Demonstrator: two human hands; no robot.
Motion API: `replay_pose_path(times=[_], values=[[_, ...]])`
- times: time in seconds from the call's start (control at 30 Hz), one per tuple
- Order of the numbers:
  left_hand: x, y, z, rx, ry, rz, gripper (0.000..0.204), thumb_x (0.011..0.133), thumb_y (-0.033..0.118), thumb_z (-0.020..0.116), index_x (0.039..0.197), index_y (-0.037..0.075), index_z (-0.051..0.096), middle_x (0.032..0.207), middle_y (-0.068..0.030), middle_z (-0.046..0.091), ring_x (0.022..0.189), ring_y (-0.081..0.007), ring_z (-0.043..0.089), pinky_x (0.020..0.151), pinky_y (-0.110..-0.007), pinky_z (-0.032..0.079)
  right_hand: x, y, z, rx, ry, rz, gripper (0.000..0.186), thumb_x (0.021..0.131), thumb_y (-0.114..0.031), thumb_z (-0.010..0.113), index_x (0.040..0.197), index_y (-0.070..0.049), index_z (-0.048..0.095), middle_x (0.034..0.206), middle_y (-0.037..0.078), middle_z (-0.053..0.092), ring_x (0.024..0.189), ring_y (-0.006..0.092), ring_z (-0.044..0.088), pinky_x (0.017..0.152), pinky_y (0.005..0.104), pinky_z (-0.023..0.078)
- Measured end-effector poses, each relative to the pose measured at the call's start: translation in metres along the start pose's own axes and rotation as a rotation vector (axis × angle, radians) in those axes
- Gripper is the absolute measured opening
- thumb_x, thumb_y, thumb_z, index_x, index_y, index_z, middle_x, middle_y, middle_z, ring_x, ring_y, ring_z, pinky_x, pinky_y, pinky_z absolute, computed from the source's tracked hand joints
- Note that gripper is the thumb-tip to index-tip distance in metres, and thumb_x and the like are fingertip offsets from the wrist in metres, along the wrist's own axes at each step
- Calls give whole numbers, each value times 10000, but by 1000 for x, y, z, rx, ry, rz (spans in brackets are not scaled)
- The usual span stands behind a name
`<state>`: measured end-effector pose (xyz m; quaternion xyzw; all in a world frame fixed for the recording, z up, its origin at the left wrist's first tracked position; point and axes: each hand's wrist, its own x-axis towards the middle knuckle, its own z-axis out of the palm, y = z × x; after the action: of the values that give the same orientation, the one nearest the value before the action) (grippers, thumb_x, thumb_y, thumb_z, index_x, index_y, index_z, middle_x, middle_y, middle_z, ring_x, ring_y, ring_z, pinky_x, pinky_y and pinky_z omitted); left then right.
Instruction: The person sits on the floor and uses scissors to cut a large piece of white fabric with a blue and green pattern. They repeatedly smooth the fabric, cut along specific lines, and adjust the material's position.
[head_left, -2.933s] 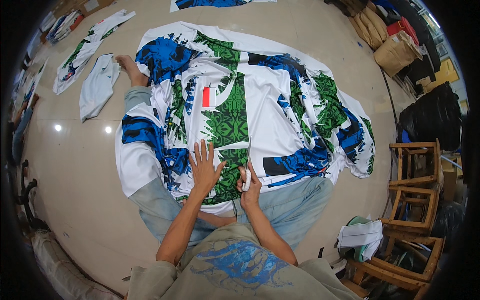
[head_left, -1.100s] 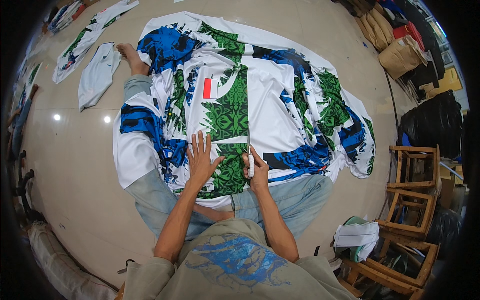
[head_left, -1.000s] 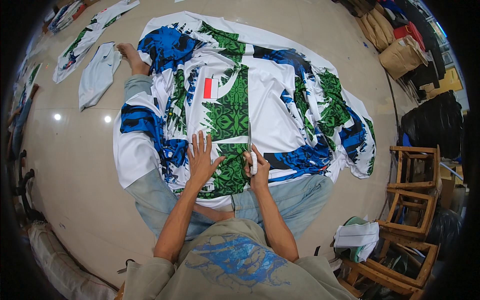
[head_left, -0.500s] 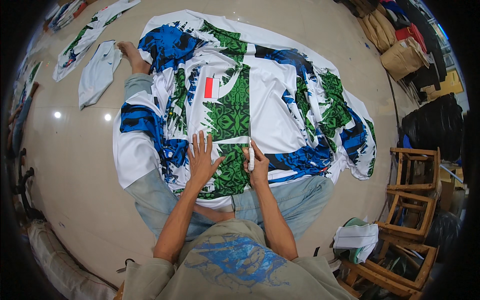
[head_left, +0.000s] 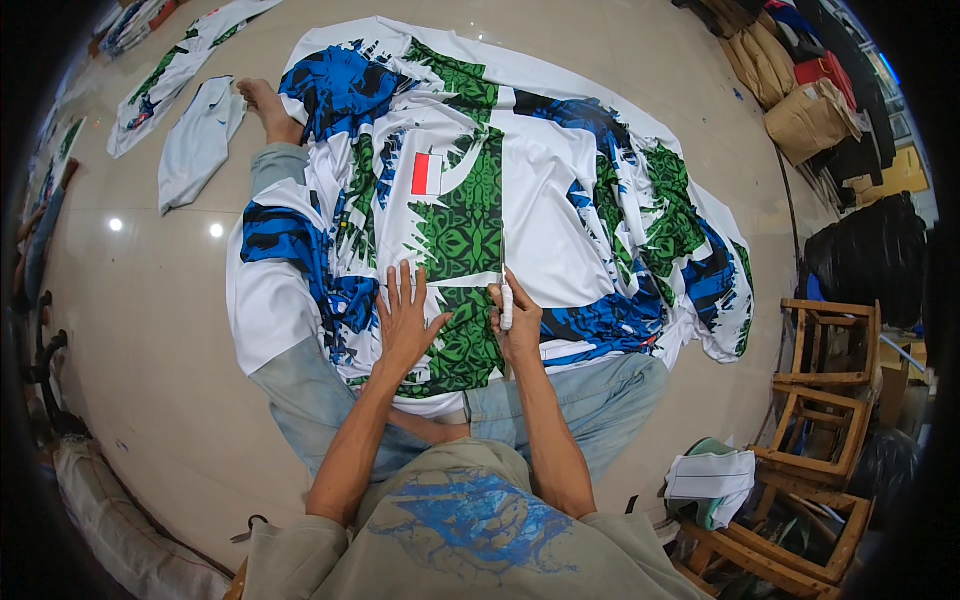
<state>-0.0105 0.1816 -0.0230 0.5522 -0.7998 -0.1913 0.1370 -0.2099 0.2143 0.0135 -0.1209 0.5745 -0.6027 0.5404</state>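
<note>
Right hand (head_left: pixel 518 332) clamped on white-handled scissors (head_left: pixel 507 308), blades pointing away from the body along the right edge of the green panel (head_left: pixel 465 235) on the printed fabric (head_left: pixel 545 190). Blades thin and blurred, can't tell if they're apart or together. Left hand (head_left: pixel 405 328) spread flat on the fabric, left of the scissors, near but not touching them. Fabric lies across the floor (head_left: pixel 150 350), partly over the denim legs (head_left: pixel 605 400), bunched in folds at both sides. In the way: right hand hides part of the handles, left hand covers some print. Bare foot (head_left: pixel 265 105) by fabric's upper left. Counts: one fabric spread, one scissors in hand, one red-and-white rectangle (head_left: pixel 427 174) on the fabric, one black plastic bag (head_left: pixel 866 258), three wooden frames (head_left: pixel 828 378) at right.
</note>
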Motion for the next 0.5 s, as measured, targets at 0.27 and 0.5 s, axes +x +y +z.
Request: replay_pose_path(times=[0.27, 0.5], values=[[0, 0, -1, 9, 2, 14, 952, 904, 523, 681, 1602, 41, 249, 1694, -208, 83, 1559, -423, 42, 1171, -673, 172, 13, -12, 7, 72, -6, -1, 545, 912, -38, 722, 1434, -72, 572, 899, 62, 722, 503, 74, 506, 431, 215, 377], [0, 0, -2, -17, 9, 10, 950, 900, 519, 686, 1603, 47, 254, 1694, -205, 82, 1560, -420, 34, 1171, -678, 163, 20, -9, 7, 10, -12, 1, 509, 955, -6, 623, 1453, -90, 558, 935, 87, 718, 484, 86, 521, 419, 223, 400]])
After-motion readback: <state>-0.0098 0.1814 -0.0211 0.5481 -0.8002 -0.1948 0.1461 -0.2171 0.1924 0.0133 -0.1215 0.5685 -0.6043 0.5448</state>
